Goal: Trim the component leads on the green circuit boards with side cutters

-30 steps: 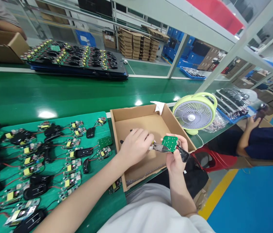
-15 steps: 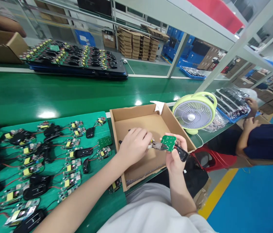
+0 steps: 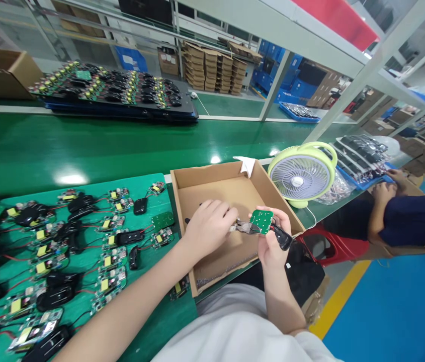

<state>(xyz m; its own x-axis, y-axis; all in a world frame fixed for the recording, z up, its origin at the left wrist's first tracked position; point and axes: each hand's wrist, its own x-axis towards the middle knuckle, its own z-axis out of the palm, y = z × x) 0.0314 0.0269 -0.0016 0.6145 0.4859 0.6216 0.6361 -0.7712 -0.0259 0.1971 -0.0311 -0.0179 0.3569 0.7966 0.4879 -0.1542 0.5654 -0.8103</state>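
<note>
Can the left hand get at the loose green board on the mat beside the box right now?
Probably yes for reach: the green board lies just past the cardboard box wall from the left hand. But that hand grips cutters.

Showing bright green, speckled with small silver dots, on the circuit board (image 3: 261,221) at centre frame. Showing dull grey on the cutters (image 3: 243,227) just left of it, and glossy black on the casing (image 3: 283,239) just below. Showing plain brown on the cardboard box (image 3: 212,188). Showing pale lime around a white grille on the fan (image 3: 303,173), right of centre. Gleaming deep green, with 2 white glare spots, across the conveyor belt (image 3: 121,146). Showing lighter green on the mat (image 3: 152,266) at lower left, scattered with black housings (image 3: 80,203) and yellow blocks (image 3: 41,250). Showing flat blue on the floor (image 3: 404,311) at lower right, crossed by 1 yellow stripe (image 3: 342,296). Showing red on the stool (image 3: 333,246).
</note>
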